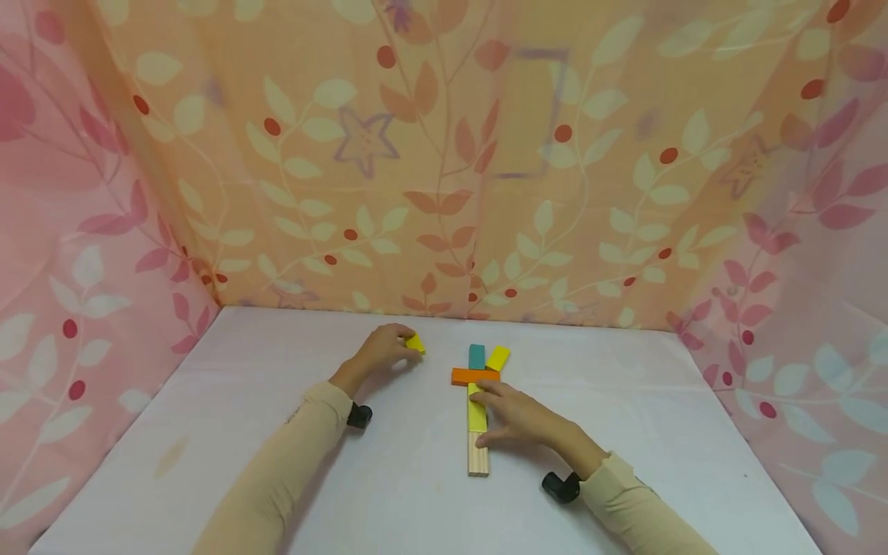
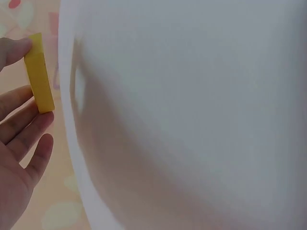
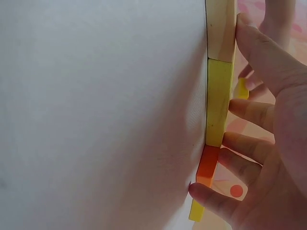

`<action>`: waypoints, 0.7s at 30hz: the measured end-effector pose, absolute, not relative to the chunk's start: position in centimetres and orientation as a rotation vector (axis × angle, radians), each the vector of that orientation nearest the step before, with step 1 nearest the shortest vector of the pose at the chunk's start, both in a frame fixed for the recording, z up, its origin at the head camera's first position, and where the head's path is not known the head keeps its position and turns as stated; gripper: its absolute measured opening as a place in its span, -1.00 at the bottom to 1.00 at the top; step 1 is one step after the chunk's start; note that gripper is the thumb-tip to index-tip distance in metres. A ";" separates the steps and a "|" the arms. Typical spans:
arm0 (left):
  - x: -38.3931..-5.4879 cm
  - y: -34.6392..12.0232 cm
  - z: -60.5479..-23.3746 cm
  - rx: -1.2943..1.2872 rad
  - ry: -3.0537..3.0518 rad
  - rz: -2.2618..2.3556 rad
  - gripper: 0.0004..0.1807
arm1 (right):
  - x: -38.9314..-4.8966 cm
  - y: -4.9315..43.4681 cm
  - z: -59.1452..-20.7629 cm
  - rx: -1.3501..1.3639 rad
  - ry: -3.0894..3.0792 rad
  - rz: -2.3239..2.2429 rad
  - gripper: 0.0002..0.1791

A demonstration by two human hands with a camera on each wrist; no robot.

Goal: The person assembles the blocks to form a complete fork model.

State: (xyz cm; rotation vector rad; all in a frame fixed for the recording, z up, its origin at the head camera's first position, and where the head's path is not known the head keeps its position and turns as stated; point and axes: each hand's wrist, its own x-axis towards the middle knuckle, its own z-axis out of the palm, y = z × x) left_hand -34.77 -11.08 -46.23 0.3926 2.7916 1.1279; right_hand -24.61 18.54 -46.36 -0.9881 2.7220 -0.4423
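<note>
My left hand (image 1: 381, 348) pinches a yellow wooden block (image 2: 41, 79) between thumb and fingers, to the left of a block figure laid on the table. My right hand (image 1: 527, 418) rests over that figure, its spread fingertips touching the blocks. In the right wrist view the thumb lies against the plain wood block (image 3: 220, 31), while fingers touch the long yellow block (image 3: 218, 100) and the orange block (image 3: 207, 163). The orange piece lies crosswise at the top of the column. Beyond it lie a teal block (image 1: 477, 356) and a slanted yellow block (image 1: 498, 358).
A white cloth covers the table (image 1: 388, 478). Behind it hangs an orange curtain (image 1: 444, 169) with a leaf pattern, and pink patterned fabric (image 1: 62, 231) closes both sides. Each wrist carries a small black camera (image 1: 560, 487).
</note>
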 end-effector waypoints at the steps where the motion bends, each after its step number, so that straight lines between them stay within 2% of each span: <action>1: -34.8 -10.8 -46.3 0.381 2.783 1.139 -0.40 | -24.6 18.5 -46.4 -0.992 2.719 -0.448 -0.14; 21: -34.5 -6.1 -46.1 0.359 2.770 1.161 -0.44 | -24.7 18.4 -46.4 -0.996 2.731 -0.454 -0.15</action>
